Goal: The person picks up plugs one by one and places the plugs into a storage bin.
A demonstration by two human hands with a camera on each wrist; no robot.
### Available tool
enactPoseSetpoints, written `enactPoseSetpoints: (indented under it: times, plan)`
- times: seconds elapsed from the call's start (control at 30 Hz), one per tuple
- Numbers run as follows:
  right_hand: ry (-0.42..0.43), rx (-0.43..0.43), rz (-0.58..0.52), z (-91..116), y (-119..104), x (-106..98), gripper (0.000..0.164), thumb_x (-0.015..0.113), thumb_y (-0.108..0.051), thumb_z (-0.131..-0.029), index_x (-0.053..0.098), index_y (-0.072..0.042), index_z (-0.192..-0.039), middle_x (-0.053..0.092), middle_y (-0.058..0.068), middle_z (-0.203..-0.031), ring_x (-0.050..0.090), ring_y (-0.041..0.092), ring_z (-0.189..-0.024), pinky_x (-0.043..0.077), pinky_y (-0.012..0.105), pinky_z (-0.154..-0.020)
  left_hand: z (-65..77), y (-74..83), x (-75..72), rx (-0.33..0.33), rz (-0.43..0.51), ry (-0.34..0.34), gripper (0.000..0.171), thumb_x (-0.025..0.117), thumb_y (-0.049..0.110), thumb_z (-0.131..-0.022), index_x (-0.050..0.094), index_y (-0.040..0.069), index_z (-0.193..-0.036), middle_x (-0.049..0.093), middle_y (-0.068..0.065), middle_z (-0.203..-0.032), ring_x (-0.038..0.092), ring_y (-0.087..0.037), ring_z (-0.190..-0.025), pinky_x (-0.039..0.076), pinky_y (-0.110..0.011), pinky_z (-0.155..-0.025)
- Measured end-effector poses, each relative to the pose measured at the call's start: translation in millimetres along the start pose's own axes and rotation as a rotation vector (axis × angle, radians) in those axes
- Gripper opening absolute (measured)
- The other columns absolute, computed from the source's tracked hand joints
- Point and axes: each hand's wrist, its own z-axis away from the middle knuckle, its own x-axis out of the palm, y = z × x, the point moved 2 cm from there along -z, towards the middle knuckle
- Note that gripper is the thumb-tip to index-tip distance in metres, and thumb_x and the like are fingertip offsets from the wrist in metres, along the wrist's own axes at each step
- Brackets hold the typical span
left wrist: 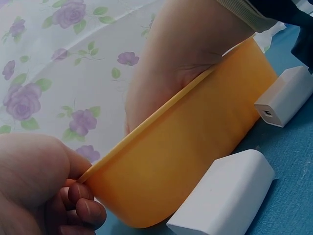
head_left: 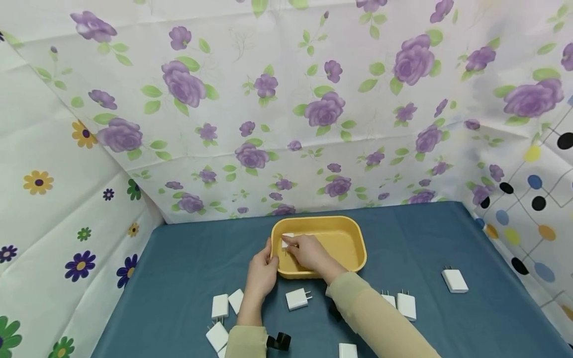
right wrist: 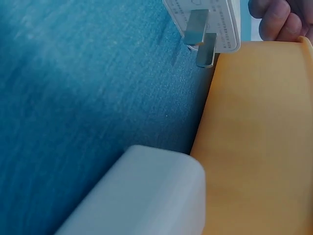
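A yellow plastic tray (head_left: 338, 244) stands on the blue cloth. My left hand (head_left: 261, 272) grips its left rim, thumb and fingers on either side, as the left wrist view also shows. Inside the tray, at its left end, my right hand (head_left: 312, 254) pinches a white charger plug (head_left: 287, 238), whose prongs point toward me. The right fingertips partly cover this plug, and the tray wall hides them in the left wrist view. Another white charger plug (head_left: 297, 299) lies just in front of the tray, between my forearms, prongs to the right.
Several white charger plugs (head_left: 220, 306) lie left of my left forearm. To the right are a pair of plugs (head_left: 406, 305), partly behind the right sleeve, and a single plug (head_left: 455, 280). One more plug (head_left: 347, 350) sits at the front. A flowered sheet (head_left: 250, 154) hangs behind the table.
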Motion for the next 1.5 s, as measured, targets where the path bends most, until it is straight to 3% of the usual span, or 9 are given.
enactPoseSetpoints:
  times: [0.07,0.13,0.23,0.5,0.7,0.97,1.1,1.27,1.5]
  plan:
    - [0.005,0.0,0.008,0,1,2,0.044,0.061,-0.022,-0.11,0.06,-0.027,-0.154,0.054,0.003,-0.056,0.035,0.012,-0.042,0.033,0.026,-0.049,0.9,-1.1,0.6,0.01,-0.007,0.004,0.058,0.055,0.004,-0.105,0.043,0.0,-0.161,0.069,-0.027,-0.132,0.067,-0.034,-0.119,0.056,-0.042,-0.086]
    - [0.011,0.004,0.018,1,3,3,0.044,0.06,-0.022,-0.11,0.06,-0.027,-0.154,0.055,0.003,-0.057,0.033,0.013,-0.043,0.033,0.027,-0.05,1.1,-2.7,1.9,0.02,-0.014,0.004,0.059,0.055,0.005,-0.105,0.043,0.001,-0.162,0.058,-0.023,-0.151,0.055,-0.034,-0.141,0.052,-0.049,-0.105]
    - [0.017,0.011,0.022,2,5,4,0.045,0.06,-0.022,-0.11,0.059,-0.026,-0.155,0.058,0.006,-0.062,0.033,0.014,-0.044,0.034,0.029,-0.052,1.1,-4.8,4.5,0.016,-0.013,0.0,0.06,0.055,0.006,-0.105,0.042,0.003,-0.163,0.051,-0.019,-0.159,0.046,-0.036,-0.148,0.041,-0.056,-0.117]
    - [0.036,0.047,-0.013,5,9,0,0.057,0.064,-0.023,-0.108,0.049,-0.02,-0.163,0.072,0.017,-0.098,0.044,0.018,-0.055,0.042,0.035,-0.062,2.2,-7.3,6.6,-0.015,-0.014,0.007,0.063,0.055,0.007,-0.105,0.038,0.004,-0.165,0.049,-0.018,-0.16,0.049,-0.034,-0.147,0.044,-0.055,-0.115]
    - [0.01,0.052,-0.071,11,11,-12,0.067,0.068,-0.028,-0.105,0.043,-0.013,-0.166,0.072,0.015,-0.128,0.064,0.021,-0.093,0.055,0.042,-0.087,3.5,-6.6,5.3,-0.018,-0.003,0.015,0.065,0.055,0.006,-0.105,0.036,0.005,-0.167,0.047,-0.018,-0.163,0.044,-0.033,-0.15,0.043,-0.056,-0.116]
    - [0.008,0.056,-0.163,32,15,-38,0.065,0.064,-0.033,-0.108,0.041,-0.02,-0.168,0.072,0.006,-0.115,0.066,0.018,-0.087,0.052,0.037,-0.075,4.1,-5.0,3.9,-0.023,0.013,0.02,0.065,0.054,0.004,-0.104,0.036,0.006,-0.167,0.045,-0.015,-0.164,0.05,-0.028,-0.144,0.049,-0.048,-0.105]
    - [0.041,0.021,-0.234,49,22,-57,0.062,0.064,-0.036,-0.108,0.045,-0.021,-0.165,0.073,0.007,-0.12,0.069,0.021,-0.096,0.055,0.038,-0.078,3.9,-4.9,4.5,-0.03,0.012,0.02,0.065,0.053,0.005,-0.105,0.036,0.007,-0.167,0.044,-0.014,-0.165,0.042,-0.029,-0.151,0.044,-0.052,-0.115]
    - [0.037,-0.047,-0.374,83,40,-85,0.058,0.061,-0.034,-0.11,0.048,-0.015,-0.163,0.073,0.015,-0.121,0.069,0.037,-0.108,0.06,0.048,-0.087,3.9,-5.2,5.9,-0.027,0.017,0.018,0.065,0.053,0.006,-0.105,0.036,0.008,-0.167,0.045,-0.013,-0.165,0.038,-0.031,-0.153,0.038,-0.055,-0.12]
    - [0.144,-0.031,-0.392,133,71,-128,0.054,0.056,-0.036,-0.112,0.05,-0.014,-0.162,0.072,0.017,-0.125,0.07,0.035,-0.113,0.061,0.048,-0.09,1.5,-2.0,4.5,-0.021,0.025,0.017,0.065,0.053,0.006,-0.105,0.035,0.007,-0.167,0.044,-0.014,-0.165,0.037,-0.031,-0.154,0.037,-0.055,-0.121]
